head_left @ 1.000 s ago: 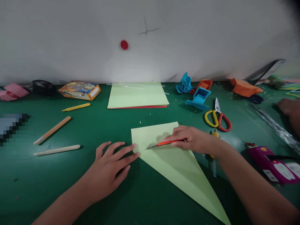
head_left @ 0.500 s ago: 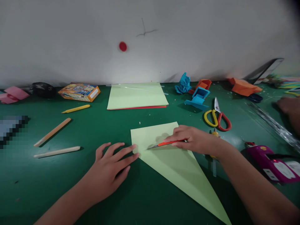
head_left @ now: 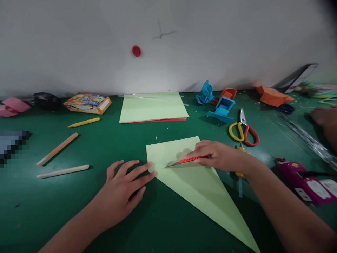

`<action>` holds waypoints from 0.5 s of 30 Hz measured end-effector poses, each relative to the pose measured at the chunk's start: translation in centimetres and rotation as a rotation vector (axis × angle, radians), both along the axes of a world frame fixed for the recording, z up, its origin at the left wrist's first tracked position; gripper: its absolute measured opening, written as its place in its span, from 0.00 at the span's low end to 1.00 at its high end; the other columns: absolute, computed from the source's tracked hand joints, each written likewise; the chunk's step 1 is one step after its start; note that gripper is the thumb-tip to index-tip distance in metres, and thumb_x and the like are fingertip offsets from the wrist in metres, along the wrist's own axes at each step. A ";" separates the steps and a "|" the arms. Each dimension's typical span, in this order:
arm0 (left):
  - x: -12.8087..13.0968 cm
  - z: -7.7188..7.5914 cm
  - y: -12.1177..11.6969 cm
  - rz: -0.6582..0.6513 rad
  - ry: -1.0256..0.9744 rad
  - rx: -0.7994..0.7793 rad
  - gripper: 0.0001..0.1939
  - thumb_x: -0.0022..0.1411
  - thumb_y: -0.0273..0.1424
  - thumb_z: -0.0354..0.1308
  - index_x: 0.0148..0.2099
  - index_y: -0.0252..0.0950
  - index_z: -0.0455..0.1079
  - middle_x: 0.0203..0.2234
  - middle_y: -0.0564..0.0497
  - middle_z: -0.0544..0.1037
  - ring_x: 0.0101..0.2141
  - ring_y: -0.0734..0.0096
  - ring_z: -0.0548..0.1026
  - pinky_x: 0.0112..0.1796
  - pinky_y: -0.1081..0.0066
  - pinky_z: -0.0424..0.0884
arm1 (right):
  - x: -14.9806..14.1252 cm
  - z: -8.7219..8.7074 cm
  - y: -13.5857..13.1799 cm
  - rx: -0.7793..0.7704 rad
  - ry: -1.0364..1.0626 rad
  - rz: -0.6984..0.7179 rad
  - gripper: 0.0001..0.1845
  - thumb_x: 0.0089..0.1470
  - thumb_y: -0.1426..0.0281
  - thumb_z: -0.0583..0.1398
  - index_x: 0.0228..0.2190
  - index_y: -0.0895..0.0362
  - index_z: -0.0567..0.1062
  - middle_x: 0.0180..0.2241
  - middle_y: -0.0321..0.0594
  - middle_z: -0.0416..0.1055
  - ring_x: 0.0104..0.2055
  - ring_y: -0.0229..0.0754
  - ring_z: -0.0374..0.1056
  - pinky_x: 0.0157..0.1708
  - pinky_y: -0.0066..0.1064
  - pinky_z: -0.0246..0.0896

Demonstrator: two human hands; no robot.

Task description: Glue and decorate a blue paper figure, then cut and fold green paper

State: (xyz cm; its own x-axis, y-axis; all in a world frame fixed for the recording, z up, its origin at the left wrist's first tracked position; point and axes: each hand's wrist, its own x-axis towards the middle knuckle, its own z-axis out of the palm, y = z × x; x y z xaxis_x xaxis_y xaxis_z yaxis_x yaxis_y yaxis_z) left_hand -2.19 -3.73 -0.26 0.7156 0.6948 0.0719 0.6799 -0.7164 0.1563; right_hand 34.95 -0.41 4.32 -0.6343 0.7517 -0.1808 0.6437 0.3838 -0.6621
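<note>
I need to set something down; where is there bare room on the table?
Bare table lies between the yellow stick, paper stack and left hand, and between left forearm and sheet. Crowded: the right, with scissors, purple device and right hand with its knife.

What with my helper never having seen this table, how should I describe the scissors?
On the green table, find the right hand gripping a craft knife. Beyond its wrist lie scissors, blades toward the wall. One yellow and one red loop set them apart.

We face a grey wall [head_left: 79, 42] from ten to two o'clock, and our green table [head_left: 113, 140] shines towards nine.
</note>
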 end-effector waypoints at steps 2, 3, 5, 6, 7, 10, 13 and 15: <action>0.1 0.1 -0.1 0.017 -0.012 0.002 0.27 0.73 0.29 0.48 0.67 0.62 0.64 0.67 0.61 0.67 0.64 0.51 0.63 0.63 0.41 0.49 | 0.0 0.0 0.0 -0.007 -0.006 -0.001 0.23 0.69 0.51 0.53 0.58 0.40 0.76 0.36 0.40 0.72 0.41 0.47 0.66 0.42 0.36 0.58; 0.2 0.1 -0.2 0.030 -0.016 0.005 0.26 0.73 0.29 0.48 0.67 0.61 0.64 0.67 0.61 0.68 0.64 0.51 0.63 0.63 0.41 0.49 | 0.0 0.0 0.0 -0.007 -0.008 0.000 0.23 0.69 0.51 0.53 0.58 0.40 0.76 0.36 0.40 0.71 0.41 0.47 0.65 0.41 0.36 0.58; 0.2 0.1 -0.1 0.020 -0.004 0.002 0.26 0.73 0.29 0.47 0.67 0.61 0.64 0.67 0.61 0.67 0.64 0.51 0.63 0.63 0.41 0.49 | 0.1 0.1 0.0 -0.008 -0.007 0.004 0.23 0.69 0.51 0.53 0.58 0.40 0.76 0.36 0.40 0.71 0.41 0.47 0.66 0.42 0.36 0.58; 0.1 0.2 -0.1 0.004 0.005 -0.001 0.26 0.73 0.30 0.48 0.68 0.61 0.63 0.67 0.60 0.67 0.64 0.51 0.63 0.63 0.41 0.49 | 0.1 0.1 0.0 -0.007 -0.004 0.004 0.23 0.69 0.51 0.53 0.58 0.41 0.77 0.36 0.40 0.71 0.41 0.47 0.66 0.42 0.36 0.58; 0.1 0.2 -0.1 -0.008 0.009 -0.002 0.27 0.73 0.30 0.48 0.68 0.61 0.63 0.67 0.60 0.67 0.64 0.51 0.63 0.63 0.41 0.50 | 0.1 0.2 0.0 -0.007 -0.002 0.002 0.23 0.69 0.51 0.53 0.58 0.41 0.77 0.36 0.40 0.72 0.41 0.47 0.66 0.42 0.36 0.58; 0.1 0.2 -0.1 0.001 0.001 0.002 0.27 0.73 0.29 0.48 0.68 0.61 0.63 0.67 0.60 0.68 0.64 0.51 0.64 0.63 0.41 0.50 | 0.2 0.3 -0.1 -0.017 -0.003 -0.013 0.23 0.69 0.51 0.54 0.58 0.41 0.77 0.37 0.41 0.72 0.41 0.47 0.66 0.43 0.37 0.59; 0.2 0.2 -0.2 0.029 -0.011 0.006 0.27 0.73 0.29 0.48 0.67 0.61 0.64 0.66 0.60 0.68 0.64 0.51 0.63 0.64 0.40 0.50 | 0.3 0.3 -0.1 -0.022 -0.008 -0.014 0.23 0.69 0.51 0.53 0.58 0.41 0.77 0.37 0.41 0.72 0.42 0.47 0.66 0.43 0.37 0.59; 0.3 0.2 -0.3 0.029 -0.011 0.004 0.27 0.73 0.29 0.48 0.67 0.61 0.65 0.66 0.60 0.68 0.64 0.52 0.63 0.64 0.40 0.50 | 0.3 0.2 0.0 -0.019 -0.011 -0.011 0.23 0.69 0.51 0.53 0.58 0.41 0.77 0.37 0.41 0.72 0.42 0.47 0.66 0.43 0.37 0.59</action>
